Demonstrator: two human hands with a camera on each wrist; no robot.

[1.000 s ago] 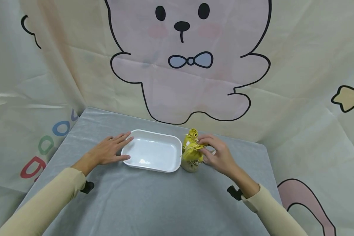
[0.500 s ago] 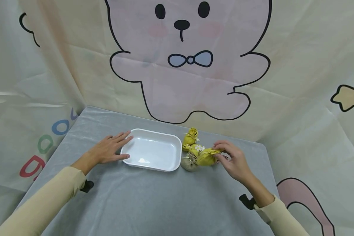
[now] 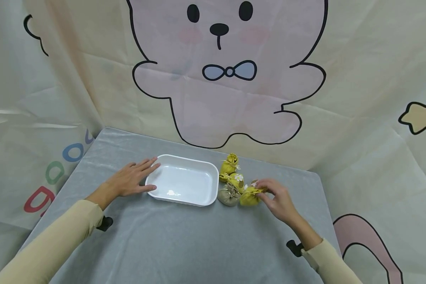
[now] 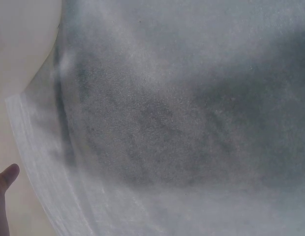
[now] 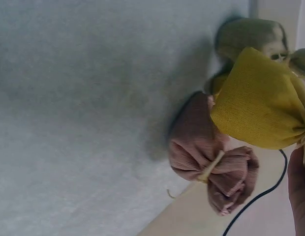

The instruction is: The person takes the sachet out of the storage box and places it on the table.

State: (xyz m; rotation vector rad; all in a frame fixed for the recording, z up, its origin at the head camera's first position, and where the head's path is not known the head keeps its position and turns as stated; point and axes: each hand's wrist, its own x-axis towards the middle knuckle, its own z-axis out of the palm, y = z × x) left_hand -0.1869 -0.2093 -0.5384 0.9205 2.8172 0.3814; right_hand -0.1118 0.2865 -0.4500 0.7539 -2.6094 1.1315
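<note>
My right hand [image 3: 278, 200] pinches a yellow drawstring pouch [image 3: 249, 197] by its gathered neck, right of a small cluster of pouches. In the right wrist view this yellow pouch [image 5: 258, 101] hangs over the cloth, bottom toward the camera's middle. Below it there lies a mauve pouch [image 5: 194, 140] tied with pale cord, mostly hidden by the hand in the head view. The left hand [image 3: 129, 182] rests with fingers spread at the left rim of a white rectangular tray [image 3: 184, 181]; only a thumb [image 4: 7, 177] and a fingertip show in its wrist view.
Between tray and right hand sit a grey-beige pouch [image 3: 228, 196], a yellow pouch with white flowers [image 3: 235, 181] and another yellow pouch [image 3: 229, 163] farther back. Grey cloth [image 3: 184, 244] covers the table. A printed curtain [image 3: 227, 114] hangs behind its far edge.
The right hand has carried the yellow pouch rightward from above the other pouches, then a little nearer the person, uncovering the grey-beige and flowered ones. The left hand and tray stay put.
</note>
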